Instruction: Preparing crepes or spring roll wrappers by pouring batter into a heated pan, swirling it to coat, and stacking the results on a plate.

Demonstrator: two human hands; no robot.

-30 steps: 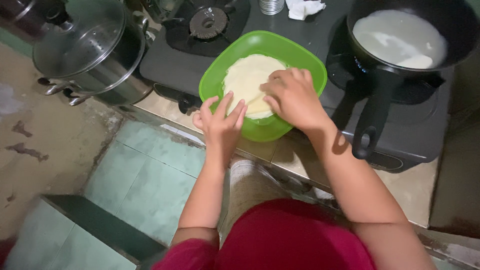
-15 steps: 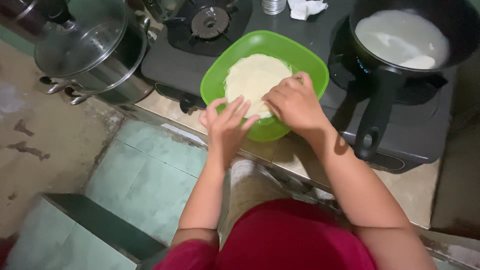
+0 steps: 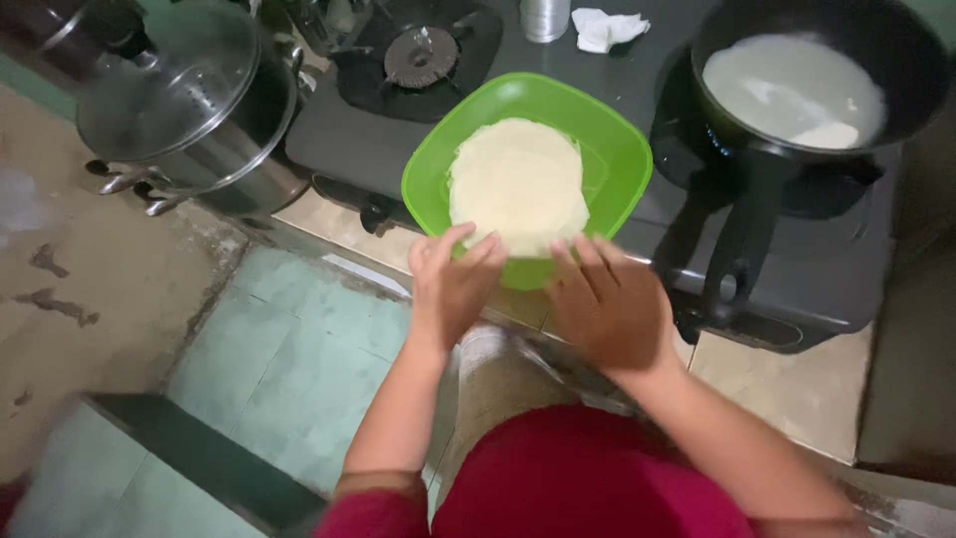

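Note:
A bright green square plate point(image 3: 617, 149) rests on the front of a black gas stove point(image 3: 637, 90). A stack of thin, pale round crepes point(image 3: 516, 184) lies on it. My left hand point(image 3: 453, 289) and my right hand point(image 3: 607, 304) sit side by side at the plate's near edge, fingers spread and pointing at the crepes, fingertips touching the near rim of the stack. Neither hand grips anything.
A black frying pan point(image 3: 797, 90) with pale batter cooking in it sits on the right burner, its handle point(image 3: 732, 264) pointing toward me. A steel pot with a glass lid point(image 3: 184, 110) stands at the left. A crumpled tissue point(image 3: 607, 28) lies at the back.
Both hands have drawn back from the top of the crepes to the plate's near edge. The whole stack is now uncovered.

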